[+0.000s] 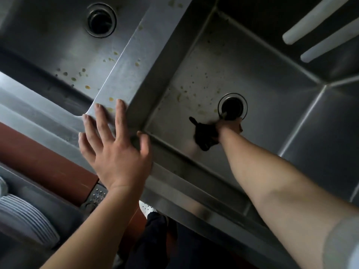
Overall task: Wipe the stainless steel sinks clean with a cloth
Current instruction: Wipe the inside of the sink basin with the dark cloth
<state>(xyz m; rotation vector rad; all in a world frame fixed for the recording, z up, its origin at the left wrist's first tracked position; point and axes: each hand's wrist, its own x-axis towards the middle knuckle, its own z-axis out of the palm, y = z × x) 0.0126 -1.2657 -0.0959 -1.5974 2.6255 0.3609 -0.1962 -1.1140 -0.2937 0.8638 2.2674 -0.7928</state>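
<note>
Two stainless steel sinks lie side by side. Down in the right sink point(272, 78), my right hand point(230, 126) grips a dark cloth point(205, 134) against the floor, just in front of the round drain point(232, 106). Yellowish spots dot the floor to the left of that drain. My left hand point(114, 146) rests flat, fingers spread, on the steel divider point(128, 61) between the sinks, at its near end. The left sink point(48, 45) has its own drain point(101, 20) and yellow spots near its front wall.
Two white bars point(318, 30) cross the far right corner above the right sink. A stack of white plates point(23, 218) sits in a grey tub at lower left. A red-brown floor and a metal floor drain grate point(97, 195) lie below the sink's front edge.
</note>
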